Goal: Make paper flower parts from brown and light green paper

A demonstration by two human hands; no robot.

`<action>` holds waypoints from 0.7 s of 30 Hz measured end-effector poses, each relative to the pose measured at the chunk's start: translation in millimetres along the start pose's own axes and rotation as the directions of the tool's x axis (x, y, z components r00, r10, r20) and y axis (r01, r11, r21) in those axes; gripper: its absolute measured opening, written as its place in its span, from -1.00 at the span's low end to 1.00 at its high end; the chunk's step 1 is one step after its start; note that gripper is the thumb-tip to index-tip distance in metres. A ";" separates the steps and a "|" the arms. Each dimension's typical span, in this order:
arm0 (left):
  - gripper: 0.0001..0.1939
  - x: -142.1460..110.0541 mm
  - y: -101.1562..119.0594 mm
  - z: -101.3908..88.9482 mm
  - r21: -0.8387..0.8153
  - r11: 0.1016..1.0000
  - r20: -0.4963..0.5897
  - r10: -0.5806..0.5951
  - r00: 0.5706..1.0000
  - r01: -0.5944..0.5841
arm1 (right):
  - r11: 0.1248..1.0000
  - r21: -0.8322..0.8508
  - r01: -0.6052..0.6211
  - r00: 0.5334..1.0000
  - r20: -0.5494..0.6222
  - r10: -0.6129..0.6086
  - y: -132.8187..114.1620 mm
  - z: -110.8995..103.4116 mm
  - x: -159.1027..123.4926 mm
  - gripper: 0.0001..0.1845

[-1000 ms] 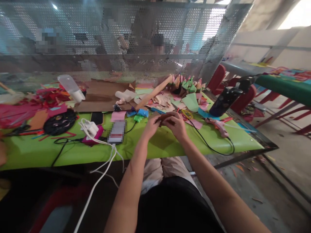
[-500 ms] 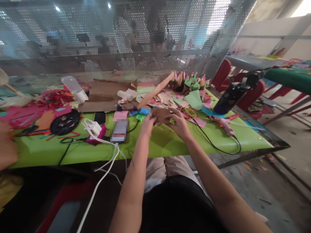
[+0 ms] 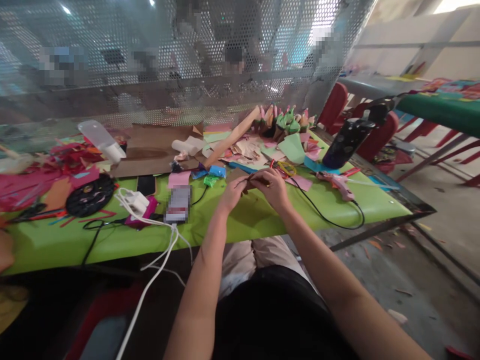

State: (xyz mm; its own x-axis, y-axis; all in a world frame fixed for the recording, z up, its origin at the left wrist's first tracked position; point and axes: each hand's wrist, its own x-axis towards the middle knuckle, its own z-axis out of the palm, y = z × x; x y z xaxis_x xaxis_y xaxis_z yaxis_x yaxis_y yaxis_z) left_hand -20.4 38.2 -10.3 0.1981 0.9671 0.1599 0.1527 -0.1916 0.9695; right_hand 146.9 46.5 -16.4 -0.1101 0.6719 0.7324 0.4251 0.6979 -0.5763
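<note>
My left hand (image 3: 232, 194) and my right hand (image 3: 273, 188) meet above the green table cover (image 3: 262, 220), fingers pinched together on a small brown piece of paper (image 3: 252, 181) between them. The piece is mostly hidden by my fingers. Just behind my hands lie loose coloured paper scraps (image 3: 258, 150) and a row of folded paper shapes (image 3: 287, 122). A long tan paper roll (image 3: 232, 136) lies slanted behind the scraps.
A pink glue gun (image 3: 335, 182) with a black cord lies right of my hands, next to a dark bottle (image 3: 347, 142). On the left are a phone (image 3: 178, 204), a white charger (image 3: 133, 202), a black round object (image 3: 89, 195) and brown cardboard (image 3: 157, 150). A perforated metal screen (image 3: 150, 60) stands behind the table. Another person's hand (image 3: 5, 250) shows at the far left edge.
My hands stay together on the brown piece, shifting slightly toward me and back. The view has swung a little; the hand at the far left has dropped lower.
</note>
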 end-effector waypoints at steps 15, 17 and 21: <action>-0.75 -1.4 -1.9 4.7 0.018 0.996 0.082 0.089 0.993 -0.091 | 0.935 0.242 -0.258 0.961 -0.041 0.275 3.4 4.7 -2.7 -0.71; -0.72 -0.1 -5.5 4.5 0.023 0.996 0.075 0.087 0.993 -0.089 | 0.947 0.199 -0.251 0.965 -0.029 0.262 3.7 3.5 -1.7 -0.77; -0.64 1.8 -9.1 4.1 -0.068 0.995 0.058 0.076 0.995 -0.072 | 0.932 0.213 -0.292 0.950 -0.047 0.309 3.3 1.9 0.6 -0.72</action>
State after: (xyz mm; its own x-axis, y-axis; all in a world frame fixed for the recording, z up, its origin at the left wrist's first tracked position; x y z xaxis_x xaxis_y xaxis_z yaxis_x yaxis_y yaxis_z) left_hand -17.5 41.0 -19.6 0.2645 0.9385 0.2220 0.0722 -0.2489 0.9658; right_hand 146.5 49.6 -18.6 0.0688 0.8421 0.5350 0.2373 0.5071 -0.8286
